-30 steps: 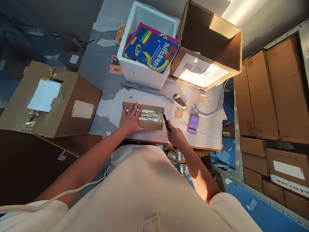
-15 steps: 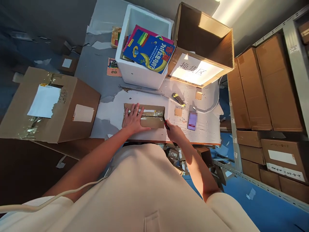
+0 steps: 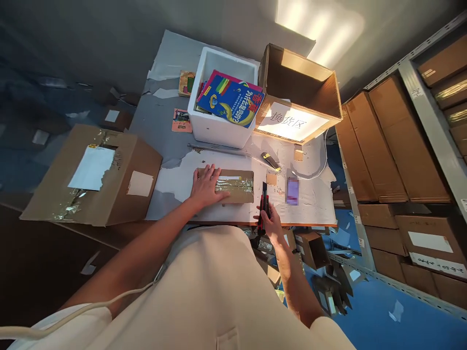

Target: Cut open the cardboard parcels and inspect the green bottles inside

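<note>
Parcel (image 3: 233,185) flat on the table (image 3: 314,204), one cutter lifted beside it.
One left hand (image 3: 206,187) presses flat on the taped parcel; one right hand (image 3: 269,221) grips a red utility knife (image 3: 263,206). One foam box (image 3: 219,131) holds books (image 3: 230,99); one cardboard box (image 3: 299,95) gapes open.

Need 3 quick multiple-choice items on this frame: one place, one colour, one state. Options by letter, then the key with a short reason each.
1. Where does the left hand rest?
A. on the taped parcel
B. in the white foam box
C. on the phone

2. What colour is the knife in the right hand?
A. green
B. red and black
C. white

3. How is the big cardboard box beside the foam box?
A. taped shut
B. crushed flat
C. open

Key: 1 A, palm lies flat on the parcel's left end. 2 B, red body with black trim. 3 C, its inside shows.
</note>
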Demonstrator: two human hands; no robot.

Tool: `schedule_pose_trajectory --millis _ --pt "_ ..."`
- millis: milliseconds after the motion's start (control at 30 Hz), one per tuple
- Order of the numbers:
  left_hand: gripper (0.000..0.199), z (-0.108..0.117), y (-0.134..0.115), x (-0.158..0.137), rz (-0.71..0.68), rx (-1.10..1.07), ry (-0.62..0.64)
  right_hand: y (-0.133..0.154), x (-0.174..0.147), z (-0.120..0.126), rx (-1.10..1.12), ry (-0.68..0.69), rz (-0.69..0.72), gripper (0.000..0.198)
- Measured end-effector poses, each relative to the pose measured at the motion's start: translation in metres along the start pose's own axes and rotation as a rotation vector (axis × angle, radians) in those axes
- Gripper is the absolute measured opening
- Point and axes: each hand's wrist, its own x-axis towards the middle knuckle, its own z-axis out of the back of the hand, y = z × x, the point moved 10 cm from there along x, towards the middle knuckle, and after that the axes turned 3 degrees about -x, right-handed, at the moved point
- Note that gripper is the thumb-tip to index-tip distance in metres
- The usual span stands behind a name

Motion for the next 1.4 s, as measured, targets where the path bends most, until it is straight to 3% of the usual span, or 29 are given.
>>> schedule_pose_trajectory --millis 100,167,233,333,400,500,567,667,800,933,1067,1167,1267,1400 --pt "0.060 0.021 0.043 0.019 0.103 -0.142 -0.070 -0.024 0.009 -0.025 0.319 -0.037 -0.093 0.041" --pt "0.050 0.016 0.077 0.029 0.220 -0.286 0.009 -0.027 0.017 -0.036 0.431 -0.079 -0.109 0.036" --pt "0.044 0.009 0.104 0.030 0.316 -0.392 0.048 -0.018 0.030 -0.042 0.480 -0.113 -0.078 0.035" --pt "0.037 0.003 0.125 0.008 0.404 -0.532 -0.040 0.015 0.059 -0.053 0.446 -0.070 0.025 0.032" --pt "0.037 -0.008 0.127 -0.018 0.467 -0.664 -0.097 0.040 0.079 -0.066 0.346 0.002 0.082 0.031" --pt "0.038 -0.035 0.114 -0.058 0.556 -0.829 -0.084 0.061 0.103 -0.082 0.156 0.061 0.102 0.031" --pt "0.036 -0.055 0.094 -0.075 0.556 -0.897 0.016 0.064 0.111 -0.089 0.099 0.075 0.095 0.032" --pt "0.032 -0.060 0.080 -0.083 0.531 -0.838 0.034 0.060 0.111 -0.091 0.095 0.080 0.089 0.032" --pt "0.041 -0.044 0.089 -0.060 0.511 -0.728 0.029 0.040 0.092 -0.074 0.157 0.051 0.095 0.034" --pt "0.051 -0.013 0.102 0.005 0.410 -0.657 -0.024 -0.009 0.053 -0.058 0.282 0.033 -0.037 0.043" --pt "0.052 0.014 0.091 0.085 0.156 -0.560 -0.084 -0.058 0.012 -0.070 0.429 0.085 -0.215 0.051" --pt "0.047 0.005 0.085 0.119 0.099 -0.538 0.031 -0.068 -0.001 -0.088 0.486 0.139 -0.262 0.058" --pt "0.046 -0.001 0.093 0.124 0.136 -0.555 0.055 -0.061 0.004 -0.093 0.488 0.149 -0.243 0.061" --pt "0.043 0.009 0.121 0.089 0.257 -0.586 -0.079 -0.044 0.029 -0.079 0.439 0.116 -0.188 0.057"
